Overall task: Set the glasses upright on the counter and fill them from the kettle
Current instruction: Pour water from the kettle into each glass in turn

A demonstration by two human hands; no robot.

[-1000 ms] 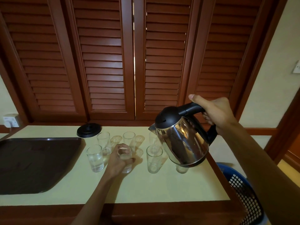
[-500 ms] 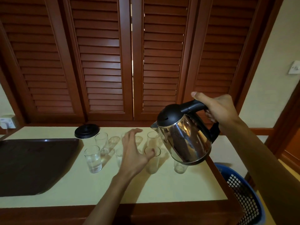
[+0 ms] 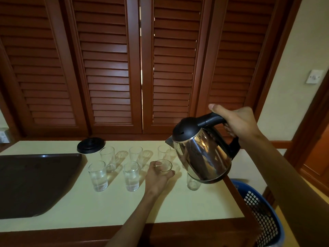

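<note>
Several clear glasses stand upright on the cream counter (image 3: 187, 207). Two front glasses, one at the left (image 3: 98, 176) and one in the middle (image 3: 131, 176), hold water. My left hand (image 3: 157, 177) is wrapped around a third front glass (image 3: 165, 165). My right hand (image 3: 237, 122) grips the black handle of a steel kettle (image 3: 203, 155), held tilted above the counter with its spout pointing left. Another glass (image 3: 192, 183) is partly hidden under the kettle. Three more glasses stand in the back row, the rightmost (image 3: 163, 152) beside the spout.
A dark tray (image 3: 32, 182) lies on the counter's left side. The black kettle base (image 3: 91, 144) sits at the back. A blue perforated basket (image 3: 261, 214) stands off the right edge. Brown louvred shutters (image 3: 106, 68) rise behind the counter.
My left hand let go of the middle front glass, moved right and closed around the glass next to it. The kettle stayed up in my right hand, nearly unmoved.
</note>
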